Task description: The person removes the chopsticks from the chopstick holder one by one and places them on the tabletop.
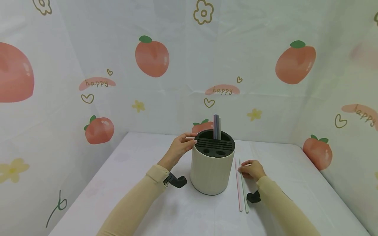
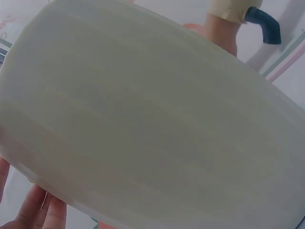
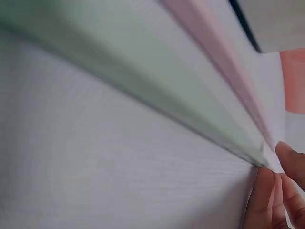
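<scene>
A cream-coloured round holder (image 1: 210,173) with a black slotted top (image 1: 214,148) stands upright on the table. Several slim pastel sticks (image 1: 217,127) stand in its large rear opening. My left hand (image 1: 180,147) touches the holder's left side near the rim; in the left wrist view, its fingertips (image 2: 52,210) show past the holder's edge. To the right of the holder, a pink stick (image 1: 238,186) and a pale green stick (image 1: 243,188) lie side by side. My right hand (image 1: 252,169) is at the green stick's far part, its fingers (image 3: 262,191) touching it while the thumb stands apart.
The white tabletop (image 1: 141,150) spreads around the holder. Behind it hangs a white cloth (image 1: 183,98) printed with peaches, flowers and lettering. Black devices (image 1: 176,181) are strapped to both wrists.
</scene>
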`<state>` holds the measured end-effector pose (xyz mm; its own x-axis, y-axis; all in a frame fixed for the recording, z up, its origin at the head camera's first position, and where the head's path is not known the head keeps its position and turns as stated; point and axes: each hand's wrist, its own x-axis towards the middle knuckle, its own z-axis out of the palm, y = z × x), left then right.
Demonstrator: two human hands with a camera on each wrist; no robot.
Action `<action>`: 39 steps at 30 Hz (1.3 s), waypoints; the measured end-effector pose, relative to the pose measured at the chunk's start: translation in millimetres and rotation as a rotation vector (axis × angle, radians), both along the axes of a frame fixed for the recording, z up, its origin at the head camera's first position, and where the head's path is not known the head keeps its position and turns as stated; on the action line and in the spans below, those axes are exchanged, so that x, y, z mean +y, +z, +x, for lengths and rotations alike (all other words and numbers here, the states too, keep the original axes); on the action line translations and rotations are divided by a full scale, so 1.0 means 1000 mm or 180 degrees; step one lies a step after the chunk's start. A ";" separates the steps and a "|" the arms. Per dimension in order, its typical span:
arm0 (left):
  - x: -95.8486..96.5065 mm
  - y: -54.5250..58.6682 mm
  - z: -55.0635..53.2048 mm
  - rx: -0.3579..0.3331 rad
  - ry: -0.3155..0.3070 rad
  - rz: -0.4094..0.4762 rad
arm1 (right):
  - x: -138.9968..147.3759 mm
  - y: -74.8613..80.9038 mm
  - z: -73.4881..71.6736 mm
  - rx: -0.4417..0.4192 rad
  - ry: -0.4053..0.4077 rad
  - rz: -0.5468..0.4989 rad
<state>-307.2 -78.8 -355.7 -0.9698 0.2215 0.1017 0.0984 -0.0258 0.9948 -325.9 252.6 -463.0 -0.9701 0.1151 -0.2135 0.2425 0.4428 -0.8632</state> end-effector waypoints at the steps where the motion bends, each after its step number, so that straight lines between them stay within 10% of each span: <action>1: 0.000 0.000 0.000 -0.0005 -0.0001 0.0006 | 0.000 0.003 0.001 0.0013 0.0017 -0.0074; 20: 0.001 -0.001 -0.002 -0.0082 0.0100 0.0035 | -0.026 0.156 0.010 0.1388 0.0913 -0.1488; 30: 0.001 -0.001 -0.002 -0.0084 0.0083 0.0054 | -0.062 0.156 0.014 0.1892 0.1237 -0.1179; 39: 0.001 -0.002 -0.003 -0.0047 0.0061 0.0076 | -0.076 0.149 0.012 0.1821 0.1192 -0.0833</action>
<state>-310.6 -77.7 -357.7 -0.9753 0.2007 0.0924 0.0844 -0.0478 0.9953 -314.4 176.7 -314.4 -0.9024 -0.2313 0.3634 -0.4052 0.1695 -0.8984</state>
